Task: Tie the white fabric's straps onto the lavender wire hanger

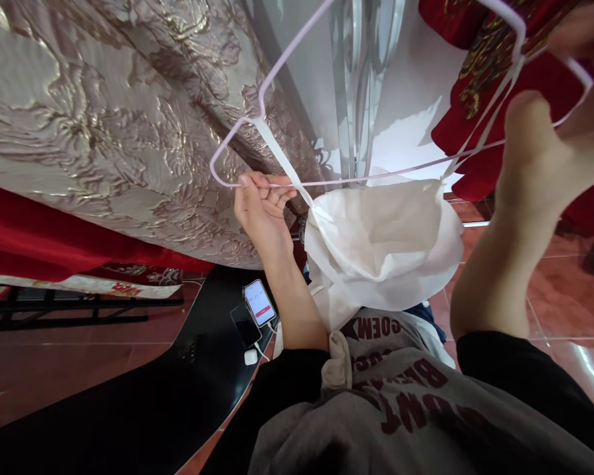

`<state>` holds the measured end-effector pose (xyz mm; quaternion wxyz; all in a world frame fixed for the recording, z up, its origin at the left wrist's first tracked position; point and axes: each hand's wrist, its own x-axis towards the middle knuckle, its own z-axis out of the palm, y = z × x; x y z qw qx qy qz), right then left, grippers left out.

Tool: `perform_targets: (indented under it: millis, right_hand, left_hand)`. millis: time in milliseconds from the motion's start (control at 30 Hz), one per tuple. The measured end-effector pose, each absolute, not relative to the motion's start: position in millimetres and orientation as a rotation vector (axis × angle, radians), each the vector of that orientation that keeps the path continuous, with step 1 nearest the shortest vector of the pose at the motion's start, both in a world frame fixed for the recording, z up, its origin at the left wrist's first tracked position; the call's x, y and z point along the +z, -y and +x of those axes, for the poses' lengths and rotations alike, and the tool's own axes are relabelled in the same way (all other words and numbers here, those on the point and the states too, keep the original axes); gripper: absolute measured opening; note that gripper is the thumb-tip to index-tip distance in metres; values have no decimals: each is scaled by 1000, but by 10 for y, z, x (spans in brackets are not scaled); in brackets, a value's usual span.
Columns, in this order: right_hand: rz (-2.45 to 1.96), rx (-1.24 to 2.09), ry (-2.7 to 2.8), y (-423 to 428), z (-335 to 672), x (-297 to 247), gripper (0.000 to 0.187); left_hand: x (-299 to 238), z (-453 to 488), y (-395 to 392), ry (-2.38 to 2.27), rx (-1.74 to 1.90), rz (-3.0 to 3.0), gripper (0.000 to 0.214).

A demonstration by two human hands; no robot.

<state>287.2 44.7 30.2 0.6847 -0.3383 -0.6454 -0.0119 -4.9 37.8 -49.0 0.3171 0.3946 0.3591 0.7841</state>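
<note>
A pale lilac hanger point(400, 170) is held up in front of me. My left hand point(267, 201) pinches its lower bar near the left corner, with the fingers closed. A white garment point(386, 231) hangs below by thin straps. The left strap point(280, 152) is looped over the hanger's left notch, and the right strap point(490, 112) goes up to the right notch. My right hand point(569, 99) is at the hanger's right end, close to that strap. It is blurred and partly out of frame, so its grip is unclear.
Shiny embossed fabric point(129, 119) fills the upper left. Red cloth with gold trim point(470, 79) hangs at the upper right. On a black tabletop point(143, 389) lie a lit phone point(260, 303), a dark phone point(245, 324) and a small white case point(250, 357). Red floor tiles point(564, 290) show.
</note>
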Motion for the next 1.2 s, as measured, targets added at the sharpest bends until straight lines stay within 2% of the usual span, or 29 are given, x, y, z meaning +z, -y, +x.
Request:
perform_targets:
  millis: [100, 200, 333, 700, 767, 867, 933, 1067, 1200]
  right_hand:
    - [-572, -198, 1406, -427, 2618, 95, 19]
    - [-790, 64, 1725, -401, 2489, -108, 16]
    - [-999, 111, 1891, -349, 2463, -294, 22]
    - [-1009, 129, 1769, -355, 2439, -358, 28]
    - [-1014, 130, 1750, -364, 2453, -353, 29]
    - [-1009, 124, 1739, -337, 2429, -365, 29]
    - [-999, 132, 1752, -315, 2405, -382, 27]
    - [-973, 158, 1812, -325, 2397, -413, 23]
    - [-959, 125, 1838, -372, 2427, -433, 22]
  left_hand:
    - [-479, -47, -372, -1009, 2048, 1063, 47]
    - [-460, -49, -344, -1082, 2021, 1057, 52]
    - [-475, -69, -300, -1155, 1914, 1147, 52]
    - [-333, -295, 40, -938, 1489, 1351, 44]
    - [-250, -339, 106, -793, 1540, 1378, 47]
    - [-150, -331, 102, -641, 1729, 1361, 75]
    - [-105, -289, 61, -688, 1872, 1323, 85]
    - [-97, -272, 14, -784, 2086, 1219, 70]
    - [-199, -419, 15, -893, 2101, 1018, 61]
